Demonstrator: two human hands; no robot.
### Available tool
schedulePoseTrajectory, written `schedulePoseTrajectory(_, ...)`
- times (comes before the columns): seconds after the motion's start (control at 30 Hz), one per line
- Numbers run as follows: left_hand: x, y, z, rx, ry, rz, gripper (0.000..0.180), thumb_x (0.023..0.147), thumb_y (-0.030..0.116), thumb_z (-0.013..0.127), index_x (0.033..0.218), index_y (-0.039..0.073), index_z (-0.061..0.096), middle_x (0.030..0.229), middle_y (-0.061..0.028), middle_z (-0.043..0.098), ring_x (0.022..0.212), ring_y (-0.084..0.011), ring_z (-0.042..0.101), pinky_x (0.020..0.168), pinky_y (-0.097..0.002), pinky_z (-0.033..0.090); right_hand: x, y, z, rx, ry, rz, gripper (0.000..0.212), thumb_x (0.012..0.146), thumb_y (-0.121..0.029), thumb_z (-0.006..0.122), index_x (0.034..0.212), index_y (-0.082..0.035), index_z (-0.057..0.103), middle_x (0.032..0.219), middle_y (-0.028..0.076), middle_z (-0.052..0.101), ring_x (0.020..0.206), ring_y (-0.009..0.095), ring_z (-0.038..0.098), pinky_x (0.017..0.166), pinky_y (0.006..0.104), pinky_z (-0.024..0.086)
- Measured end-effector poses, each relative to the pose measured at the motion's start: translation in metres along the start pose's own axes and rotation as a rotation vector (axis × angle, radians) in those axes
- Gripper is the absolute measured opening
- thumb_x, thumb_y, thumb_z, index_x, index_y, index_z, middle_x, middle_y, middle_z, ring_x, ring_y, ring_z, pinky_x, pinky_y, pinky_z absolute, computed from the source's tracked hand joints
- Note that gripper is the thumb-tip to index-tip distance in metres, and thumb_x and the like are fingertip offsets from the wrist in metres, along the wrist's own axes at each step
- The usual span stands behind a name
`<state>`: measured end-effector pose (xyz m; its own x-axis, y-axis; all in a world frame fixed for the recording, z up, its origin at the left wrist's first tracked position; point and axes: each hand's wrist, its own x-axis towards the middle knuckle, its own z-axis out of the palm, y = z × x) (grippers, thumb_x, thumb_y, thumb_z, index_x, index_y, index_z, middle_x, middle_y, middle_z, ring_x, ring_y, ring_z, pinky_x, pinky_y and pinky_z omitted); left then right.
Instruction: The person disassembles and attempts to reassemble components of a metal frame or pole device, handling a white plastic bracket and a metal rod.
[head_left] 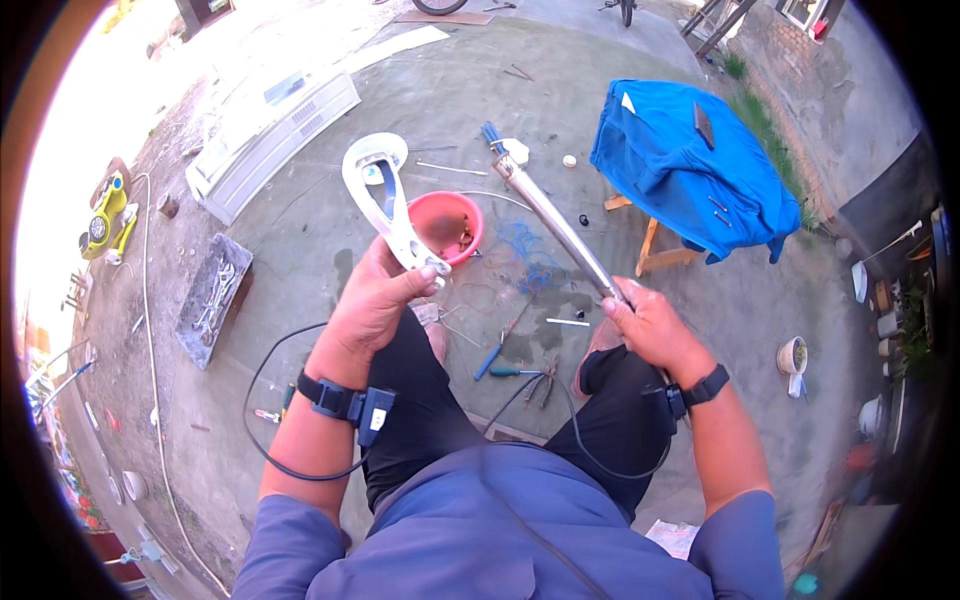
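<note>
My left hand [372, 295] is closed around the narrow end of a white plastic part [402, 232]; its looped end points up and away from me. In my right hand [655, 325] is a shiny metal tube [560, 225], gripped near its lower end and tilted up to the left. Close to the tube's far end show blue strips [490, 135] and a white piece [515, 150]; whether they join it I cannot tell. Just beyond my left hand a pink-red bowl [477, 225] stands on the ground, with small brownish pieces in it.
Between my feet lie pliers [545, 385], a blue-handled screwdriver [488, 362], a green-handled one [508, 371] and tangled blue wire [525, 260]. A grey tray [190, 335] of wrenches and a white panel [275, 140] are at left. Blue cloth [680, 160] covers a wooden-legged stand at right.
</note>
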<state>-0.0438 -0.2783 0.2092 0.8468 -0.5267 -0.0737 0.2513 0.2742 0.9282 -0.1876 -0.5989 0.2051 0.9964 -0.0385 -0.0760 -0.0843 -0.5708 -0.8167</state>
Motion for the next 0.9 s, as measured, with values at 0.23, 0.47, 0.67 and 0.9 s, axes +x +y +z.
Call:
schedulePoseTrajectory(0.23, 0.042, 0.012, -0.054, 0.542, 0.136, -0.193, 0.054, 0.083, 0.022, 0.075, 0.124, -0.002, 0.050, 0.094, -0.0059, 0.061, 0.081, -0.0123, 0.059, 0.067, -0.0243, 0.048, 0.051, 0.042, -0.045, -0.301, 0.123, 0.099, 0.039, 0.097, -0.033, 0.049, 0.121, -0.003, 0.055, 0.099, 0.022, 0.064, 0.097, 0.038, 0.061, 0.084, 0.0424, 0.047)
schedulePoseTrajectory(0.47, 0.111, -0.026, -0.108, 1.248, -0.146, -0.457, 0.046, 0.078, 0.033, 0.073, 0.105, -0.004, 0.065, 0.087, -0.0185, 0.068, 0.082, -0.0286, 0.066, 0.076, -0.0383, 0.050, 0.107, 0.096, -0.046, -0.385, 0.060, 0.188, 0.039, 0.097, -0.032, 0.049, 0.121, -0.002, 0.056, 0.100, 0.022, 0.064, 0.096, 0.039, 0.061, 0.084, 0.0429, 0.047)
schedulePoseTrajectory(0.67, 0.170, -0.072, -0.103, 1.442, -0.586, -0.540, 0.045, 0.076, 0.033, 0.072, 0.103, -0.002, 0.063, 0.090, -0.0216, 0.068, 0.084, -0.0360, 0.065, 0.077, -0.0420, 0.050, 0.144, 0.168, -0.039, -0.379, -0.008, 0.274, 0.047, 0.096, -0.038, 0.052, 0.116, 0.005, 0.056, 0.099, 0.026, 0.063, 0.095, 0.040, 0.061, 0.083, 0.0429, 0.046)
schedulePoseTrajectory(0.9, 0.202, -0.198, -0.116, 1.517, -0.923, -0.500, 0.050, 0.071, 0.030, 0.072, 0.112, 0.004, 0.063, 0.093, -0.0203, 0.067, 0.091, -0.0368, 0.064, 0.082, -0.0440, 0.051, 0.162, 0.278, -0.021, -0.394, -0.106, 0.487, 0.039, 0.092, -0.039, 0.058, 0.098, 0.000, 0.054, 0.087, 0.021, 0.063, 0.083, 0.037, 0.062, 0.075, 0.0434, 0.047)
